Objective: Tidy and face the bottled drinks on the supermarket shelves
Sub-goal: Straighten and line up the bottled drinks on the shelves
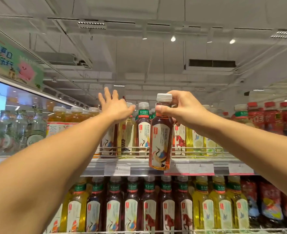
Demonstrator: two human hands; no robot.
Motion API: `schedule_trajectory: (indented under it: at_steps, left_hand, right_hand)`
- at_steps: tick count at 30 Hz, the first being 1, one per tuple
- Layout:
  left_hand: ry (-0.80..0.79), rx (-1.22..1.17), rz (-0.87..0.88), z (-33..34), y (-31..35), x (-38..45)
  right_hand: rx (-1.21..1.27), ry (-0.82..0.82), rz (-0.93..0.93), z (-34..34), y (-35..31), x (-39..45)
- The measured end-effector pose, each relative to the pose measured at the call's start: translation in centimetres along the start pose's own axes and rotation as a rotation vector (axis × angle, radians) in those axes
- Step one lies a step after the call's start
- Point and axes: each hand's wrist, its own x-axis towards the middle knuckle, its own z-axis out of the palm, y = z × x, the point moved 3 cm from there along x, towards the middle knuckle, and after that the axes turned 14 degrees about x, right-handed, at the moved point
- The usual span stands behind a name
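The right hand [183, 107] clasped a dark-brown plastic tea bottle with a white cap [161, 132] by its neck, held upright before the top shelf's front edge [139, 166]. The left hand [115, 105] reached over the shelved bottles [143, 129], its grip released, fingers spread; its forearm hid several of their labels.

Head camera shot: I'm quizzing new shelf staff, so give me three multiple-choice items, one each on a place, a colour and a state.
1. The held bottle hangs: A in front of the top shelf; B on the floor; C in a cart.
2. Its cap is: A red; B white; C black.
3. The left hand is: A gripping a bottle; B a fist; C open, fingers spread.

Answers: 1 A, it overlaps the shelf edge. 2 B, pale ribbed cap. 3 C, fingers straight; only the right hand grips.
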Motion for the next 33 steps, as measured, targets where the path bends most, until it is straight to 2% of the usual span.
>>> schedule_trajectory:
  at_steps: [5,11,17,20,24,33]
  left_hand:
    - [0.133,-0.097,-0.054,0.5,0.3,0.3]
    - [0.182,-0.455,-0.018,-1.4,-0.3,-2.1]
    - [0.362,-0.936,-0.041,-4.9,-4.7,-4.9]
    - [0.289,-1.090,0.001,-5.6,-7.1,-6.4]
    - [0.177,-1.011,0.022,-4.8,-8.9,-9.1]
    - [0.144,-0.841,-0.042,-3.1,-13.7,-12.4]
  right_hand:
    - [0.018,0.001,0.009,-0.2,0.9,0.1]
    - [0.080,0.005,0.013,0.0,1.9,1.1]
    - [0.200,-0.001,-0.029,0.9,1.1,3.6]
    - [0.213,0.001,-0.062,2.0,0.6,5.2]
    - [0.192,0.017,-0.068,4.2,0.2,7.5]
    - [-0.037,0.070,0.000,9.3,1.5,11.5]
